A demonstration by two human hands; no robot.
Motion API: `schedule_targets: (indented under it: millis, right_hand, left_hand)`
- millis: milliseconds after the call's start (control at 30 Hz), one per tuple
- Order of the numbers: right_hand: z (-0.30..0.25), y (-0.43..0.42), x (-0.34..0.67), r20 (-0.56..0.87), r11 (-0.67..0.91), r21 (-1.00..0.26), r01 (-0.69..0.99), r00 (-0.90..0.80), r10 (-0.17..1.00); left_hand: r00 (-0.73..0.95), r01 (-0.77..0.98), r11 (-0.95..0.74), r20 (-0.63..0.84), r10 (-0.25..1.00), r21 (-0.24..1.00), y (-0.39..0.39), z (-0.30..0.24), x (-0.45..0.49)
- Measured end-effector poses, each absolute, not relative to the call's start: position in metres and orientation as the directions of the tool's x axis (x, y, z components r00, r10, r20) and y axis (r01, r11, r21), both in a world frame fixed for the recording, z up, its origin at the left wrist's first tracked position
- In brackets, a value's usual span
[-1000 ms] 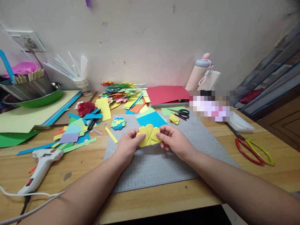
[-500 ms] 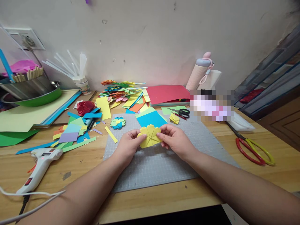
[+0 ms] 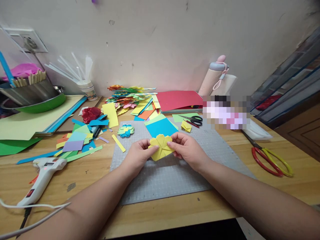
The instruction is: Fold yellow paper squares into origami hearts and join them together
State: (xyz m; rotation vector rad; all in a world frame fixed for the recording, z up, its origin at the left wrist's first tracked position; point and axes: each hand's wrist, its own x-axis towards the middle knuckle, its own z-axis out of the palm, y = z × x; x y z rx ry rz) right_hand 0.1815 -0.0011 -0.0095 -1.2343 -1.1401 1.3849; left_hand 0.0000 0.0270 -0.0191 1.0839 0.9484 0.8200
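Note:
A yellow paper flower (image 3: 162, 151) with folded petals is held up over the grey cutting mat (image 3: 170, 181). My left hand (image 3: 140, 155) pinches its left edge, thumb on top. On the opposite edge my right hand (image 3: 186, 150) grips it between thumb and fingers. Just beyond lie blue paper sheets (image 3: 161, 127) with green ones beneath. A small folded yellow paper piece (image 3: 186, 126) rests near the black scissors (image 3: 196, 119). To the left sit a blue and green paper flower (image 3: 125, 131) and a yellow strip (image 3: 118, 143).
A white glue gun (image 3: 41, 178) and its cord lie at the left, below scattered paper scraps (image 3: 75, 143). Large red-and-yellow-handled scissors (image 3: 271, 161) are at the right. Along the wall are paper flowers (image 3: 127, 96), a red folder (image 3: 178, 100) and a bottle (image 3: 211, 78).
The yellow paper flower has turned slightly and shifted a little to the right between my hands. Both hands keep their hold, and the rest of the table looks the same.

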Motion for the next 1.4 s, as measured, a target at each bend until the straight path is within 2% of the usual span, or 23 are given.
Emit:
schedule_targets:
  millis: [167, 367, 667, 1400]
  right_hand:
    - [-0.0094, -0.0013, 0.1813, -0.152, -0.162, -0.982, -0.100, -0.105, 0.983]
    - [-0.0070, -0.0026, 0.1820, -0.163, -0.192, -0.969, -0.156, -0.179, 0.970]
    - [-0.0138, -0.0003, 0.1846, -0.169, -0.211, -0.954, -0.214, -0.201, 0.965]
    - [-0.0092, -0.0013, 0.1842, -0.123, -0.138, -0.986, -0.089, -0.159, 0.980]
  left_hand:
    - [0.428, -0.025, 0.265, -0.229, 0.874, 0.964, 0.0250, -0.0152, 0.0007]
    - [0.421, -0.027, 0.255, -0.221, 0.880, 0.967, 0.0255, -0.0145, 0.0011]
    - [0.417, -0.013, 0.244, -0.216, 0.883, 0.970, 0.0251, -0.0157, 0.0014]
    - [0.481, 0.003, 0.300, -0.264, 0.836, 0.954, 0.0261, -0.0129, -0.0014]
